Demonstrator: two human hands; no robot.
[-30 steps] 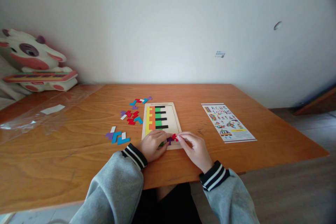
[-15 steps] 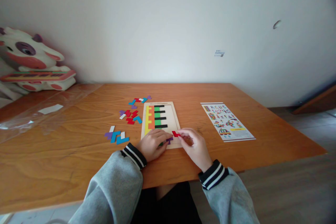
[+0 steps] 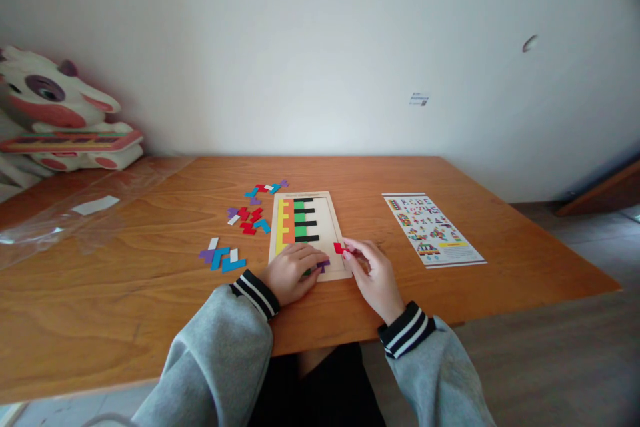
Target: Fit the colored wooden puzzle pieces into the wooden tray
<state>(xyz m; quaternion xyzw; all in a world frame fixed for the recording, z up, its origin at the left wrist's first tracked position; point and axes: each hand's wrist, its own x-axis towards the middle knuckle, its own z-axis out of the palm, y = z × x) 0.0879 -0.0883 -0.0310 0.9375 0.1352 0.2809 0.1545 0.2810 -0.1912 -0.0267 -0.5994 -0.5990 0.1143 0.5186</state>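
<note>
Right hand [image 3: 374, 273] has a fingertip grip on the red piece [image 3: 339, 248], at the right edge of the puzzle tray [image 3: 327, 217]. Left hand [image 3: 291, 271] lies flat on the tray's near end, fingers by a purple piece [image 3: 324, 263]; whether it pinches it, can't tell. Risk: the thin pinch could drop the red piece, or a nudge could shift the seated strips. Versus 0.5 s ago: red piece moved right, off the purple one.

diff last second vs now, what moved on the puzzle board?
The right hand carried the red piece away from the purple piece, up and toward the board's right edge, pinched throughout. The left hand stayed on the puzzle board at the purple piece. Loose pieces and instruction sheet unchanged.
</note>
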